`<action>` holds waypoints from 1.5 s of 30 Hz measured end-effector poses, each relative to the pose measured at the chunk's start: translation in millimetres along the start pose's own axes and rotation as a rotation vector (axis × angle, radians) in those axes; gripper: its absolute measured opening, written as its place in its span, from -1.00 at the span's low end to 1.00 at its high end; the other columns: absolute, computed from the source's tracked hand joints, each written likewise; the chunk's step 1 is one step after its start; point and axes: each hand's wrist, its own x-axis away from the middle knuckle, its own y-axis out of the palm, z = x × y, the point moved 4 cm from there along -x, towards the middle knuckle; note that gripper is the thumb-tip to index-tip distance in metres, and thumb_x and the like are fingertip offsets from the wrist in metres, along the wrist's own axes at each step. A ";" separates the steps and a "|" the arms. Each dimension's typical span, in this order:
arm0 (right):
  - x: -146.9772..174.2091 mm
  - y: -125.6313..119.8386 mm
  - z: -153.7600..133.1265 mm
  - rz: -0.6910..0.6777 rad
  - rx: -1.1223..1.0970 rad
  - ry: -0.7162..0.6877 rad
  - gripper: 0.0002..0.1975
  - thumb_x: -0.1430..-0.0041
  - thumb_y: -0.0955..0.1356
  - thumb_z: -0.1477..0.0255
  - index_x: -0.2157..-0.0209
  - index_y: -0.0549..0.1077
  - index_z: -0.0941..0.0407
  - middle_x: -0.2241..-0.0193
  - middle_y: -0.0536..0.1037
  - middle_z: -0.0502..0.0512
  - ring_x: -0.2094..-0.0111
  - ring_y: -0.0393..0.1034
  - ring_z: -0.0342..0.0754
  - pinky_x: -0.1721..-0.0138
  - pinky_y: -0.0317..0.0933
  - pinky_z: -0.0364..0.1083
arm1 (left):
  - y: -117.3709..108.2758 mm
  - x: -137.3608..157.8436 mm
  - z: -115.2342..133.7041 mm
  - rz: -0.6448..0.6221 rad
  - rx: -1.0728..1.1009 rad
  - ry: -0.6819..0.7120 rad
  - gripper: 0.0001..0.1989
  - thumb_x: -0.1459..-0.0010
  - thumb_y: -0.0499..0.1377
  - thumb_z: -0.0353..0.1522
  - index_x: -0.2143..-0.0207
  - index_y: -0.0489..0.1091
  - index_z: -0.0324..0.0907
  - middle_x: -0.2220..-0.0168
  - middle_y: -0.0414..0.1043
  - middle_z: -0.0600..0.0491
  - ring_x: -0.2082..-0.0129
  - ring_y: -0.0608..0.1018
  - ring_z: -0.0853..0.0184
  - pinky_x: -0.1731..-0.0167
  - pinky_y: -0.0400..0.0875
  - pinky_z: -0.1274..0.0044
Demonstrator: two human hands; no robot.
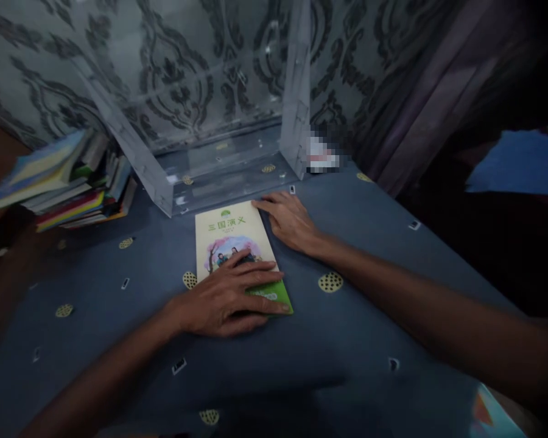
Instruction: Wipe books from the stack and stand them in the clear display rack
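A thin cream book (223,243) with green Chinese lettering, a round picture and a green lower band lies flat on the dark cloth-covered table. Across its lower half rests my left hand (231,295), fingers spread, covering part of the picture and the green band. My right hand (290,222) lies beside the book's upper right edge, its index finger touching the top right corner and the other fingers loosely bent. Just behind the book stands a clear plastic rack (164,182) with upright side panels; nothing stands between them.
At the left is a leaning stack of books (82,182) beside the rack. A pixelated white object (320,155) sits right of the rack. The patterned tablecloth (356,255) ends at a right edge, with a blue sheet (516,161) beyond. A patterned curtain (178,61) hangs behind.
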 end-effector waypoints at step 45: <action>-0.9 0.0 -2.7 -0.033 -0.102 -0.076 -0.63 -0.37 0.18 0.45 -0.09 0.46 0.19 -0.05 0.55 0.26 -0.08 0.37 0.17 -0.12 0.24 0.16 | 5.4 53.0 -109.5 0.638 -0.182 -0.685 -0.63 -0.36 -0.06 -0.34 -0.14 0.30 -0.24 -0.21 0.36 -0.23 -0.25 0.39 0.12 -0.23 0.30 0.18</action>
